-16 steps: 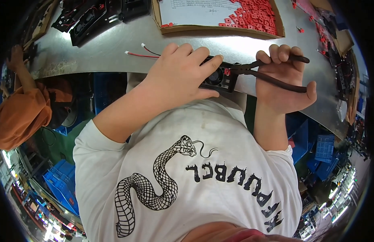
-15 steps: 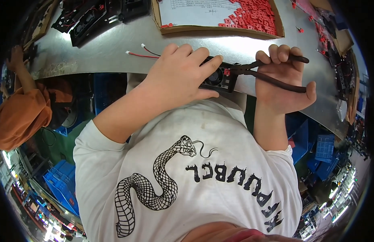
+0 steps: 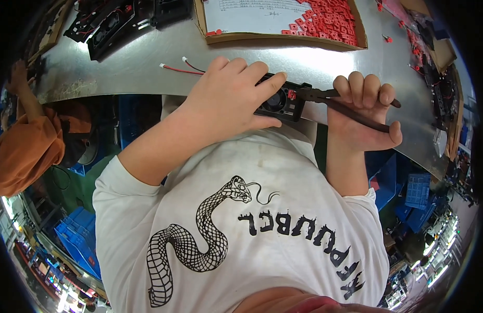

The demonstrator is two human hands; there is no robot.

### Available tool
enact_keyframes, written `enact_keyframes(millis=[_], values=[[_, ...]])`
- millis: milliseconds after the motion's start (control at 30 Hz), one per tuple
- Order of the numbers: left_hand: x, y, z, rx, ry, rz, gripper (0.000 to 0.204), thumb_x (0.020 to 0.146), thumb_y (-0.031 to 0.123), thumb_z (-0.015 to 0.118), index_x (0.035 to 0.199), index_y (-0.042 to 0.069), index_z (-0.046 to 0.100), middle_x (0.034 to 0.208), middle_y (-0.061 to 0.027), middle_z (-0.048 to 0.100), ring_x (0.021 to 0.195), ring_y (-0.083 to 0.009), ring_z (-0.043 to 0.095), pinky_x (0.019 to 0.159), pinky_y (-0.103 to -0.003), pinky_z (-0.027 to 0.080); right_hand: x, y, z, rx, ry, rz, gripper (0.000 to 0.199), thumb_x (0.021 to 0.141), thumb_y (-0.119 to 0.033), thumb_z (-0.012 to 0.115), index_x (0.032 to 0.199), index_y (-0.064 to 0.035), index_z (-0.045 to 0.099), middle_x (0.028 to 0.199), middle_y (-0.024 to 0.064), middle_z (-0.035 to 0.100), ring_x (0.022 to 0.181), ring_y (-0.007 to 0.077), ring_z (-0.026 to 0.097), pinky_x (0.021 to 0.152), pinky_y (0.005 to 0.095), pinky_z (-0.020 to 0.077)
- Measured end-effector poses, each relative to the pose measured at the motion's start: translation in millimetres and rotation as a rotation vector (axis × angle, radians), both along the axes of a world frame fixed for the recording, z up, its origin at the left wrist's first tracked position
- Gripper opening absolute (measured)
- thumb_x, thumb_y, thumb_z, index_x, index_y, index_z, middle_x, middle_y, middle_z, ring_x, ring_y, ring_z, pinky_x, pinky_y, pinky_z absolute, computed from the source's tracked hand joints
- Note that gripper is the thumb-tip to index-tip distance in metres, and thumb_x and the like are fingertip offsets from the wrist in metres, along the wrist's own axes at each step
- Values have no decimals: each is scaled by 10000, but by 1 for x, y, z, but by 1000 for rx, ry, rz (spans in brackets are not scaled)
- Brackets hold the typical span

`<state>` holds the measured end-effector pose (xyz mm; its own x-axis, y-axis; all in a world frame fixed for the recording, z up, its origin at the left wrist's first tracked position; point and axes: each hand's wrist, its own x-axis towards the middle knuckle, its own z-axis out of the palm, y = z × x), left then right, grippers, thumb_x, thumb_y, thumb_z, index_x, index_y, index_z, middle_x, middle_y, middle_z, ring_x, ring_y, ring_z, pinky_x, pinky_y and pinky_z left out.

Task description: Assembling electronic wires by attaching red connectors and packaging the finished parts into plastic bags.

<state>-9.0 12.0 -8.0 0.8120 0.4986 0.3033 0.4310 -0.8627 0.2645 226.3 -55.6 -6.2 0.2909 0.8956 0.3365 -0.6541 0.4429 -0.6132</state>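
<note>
Wearer's 2 hands, 1 pliers

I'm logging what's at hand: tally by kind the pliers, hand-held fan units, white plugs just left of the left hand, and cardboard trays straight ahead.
Pliers: 1
Fan unit: 1
White plugs: 2
Cardboard tray: 1
Total: 5

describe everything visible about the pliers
The pliers are dark and look metal at the head, with two slim handles spread in a narrow V. The right hand holds them, fingers over the upper handle, thumb at the lower one's end. The head points left over the end of a black fan unit, beside a small red piece; contact is unclear.
</note>
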Motion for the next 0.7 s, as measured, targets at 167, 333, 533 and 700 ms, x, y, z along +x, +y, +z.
enact_keyframes(millis=[167,333,533,700], values=[[-1,6,-3,-56,-29,-57,690,684,542,799,1228,144,649,1001,-13,630,884,-202,614,797,-358,424,15,11,-11,329,-208,353,471,845,-568,523,1036,-142,586,845,10,456,711,171,379,667,337,328],[-2,7,-2,-61,-30,-70,677,696,547,792,1222,145,651,1002,-15,634,894,-206,615,807,-357,428,14,10,-1,293,-306,411,414,801,-574,639,974,-198,623,783,-21,480,697,133,372,639,286,293],[-1,4,-2,-50,-6,-46,679,702,553,786,1231,150,650,1008,-17,637,895,-204,611,813,-360,426,1,2,-3,88,-95,122,674,778,-605,611,1235,-110,617,938,36,488,844,160,387,781,339,331],[0,2,-1,-38,7,-36,690,700,552,788,1244,153,648,1011,-16,638,893,-207,610,818,-367,424,-4,-4,-7,36,137,-47,699,748,-588,633,1222,-75,605,972,51,504,901,176,435,827,347,360]])
